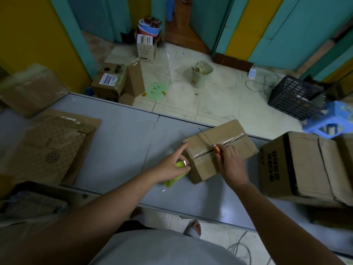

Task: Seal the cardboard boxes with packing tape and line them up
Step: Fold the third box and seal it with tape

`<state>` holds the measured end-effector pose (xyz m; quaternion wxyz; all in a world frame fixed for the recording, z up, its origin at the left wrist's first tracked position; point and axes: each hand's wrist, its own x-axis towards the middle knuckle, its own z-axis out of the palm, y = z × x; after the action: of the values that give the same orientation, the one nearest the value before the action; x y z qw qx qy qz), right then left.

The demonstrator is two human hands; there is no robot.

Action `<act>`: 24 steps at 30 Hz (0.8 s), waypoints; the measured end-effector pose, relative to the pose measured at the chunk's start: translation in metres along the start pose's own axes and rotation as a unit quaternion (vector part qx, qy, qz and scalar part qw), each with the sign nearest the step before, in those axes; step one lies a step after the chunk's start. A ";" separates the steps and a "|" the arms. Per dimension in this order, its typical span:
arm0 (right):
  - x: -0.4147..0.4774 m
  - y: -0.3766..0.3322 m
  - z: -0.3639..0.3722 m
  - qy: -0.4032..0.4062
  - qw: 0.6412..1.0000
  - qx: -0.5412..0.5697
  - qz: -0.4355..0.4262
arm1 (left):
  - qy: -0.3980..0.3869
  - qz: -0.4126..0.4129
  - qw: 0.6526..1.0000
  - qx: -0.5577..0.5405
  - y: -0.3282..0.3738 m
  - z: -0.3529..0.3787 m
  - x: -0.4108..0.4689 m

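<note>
Teal-yellow walls (28,35); pale tiled floor (219,96)

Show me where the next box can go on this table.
Bare table lies between the flattened cardboard and the small box, and along the near edge. The right is crowded: the large box stands close beside the small box.

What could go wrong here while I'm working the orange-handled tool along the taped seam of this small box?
1. The right hand grips the orange-handled tool at the seam of the small box, while the left hand, holding a yellow-green object, has its index finger on the box's corner; a slip could jab that finger.
2. The box sits close to the table's far edge, so a hard push might slide it off.
</note>
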<state>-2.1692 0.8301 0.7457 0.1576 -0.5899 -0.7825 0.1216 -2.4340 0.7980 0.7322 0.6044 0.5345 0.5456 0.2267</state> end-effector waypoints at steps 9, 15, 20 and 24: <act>-0.022 -0.072 0.012 0.041 0.962 0.262 0.058 | 0.014 -0.021 1.000 0.018 -0.002 -0.002 -0.001; -0.026 -0.072 0.023 0.044 0.963 0.253 0.087 | -0.011 -0.022 1.000 0.011 -0.003 -0.010 -0.005; -0.028 -0.071 0.026 0.042 0.968 0.234 0.077 | -0.009 -0.035 0.992 0.123 0.002 -0.017 -0.009; -0.029 -0.074 0.023 0.043 0.967 0.238 0.084 | -0.005 -0.034 0.989 0.143 0.005 -0.013 -0.011</act>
<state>-2.2361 0.7823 0.7490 0.3163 -0.6036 -0.6715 0.2912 -2.4476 0.7949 0.7432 0.5317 0.5975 0.5876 0.1228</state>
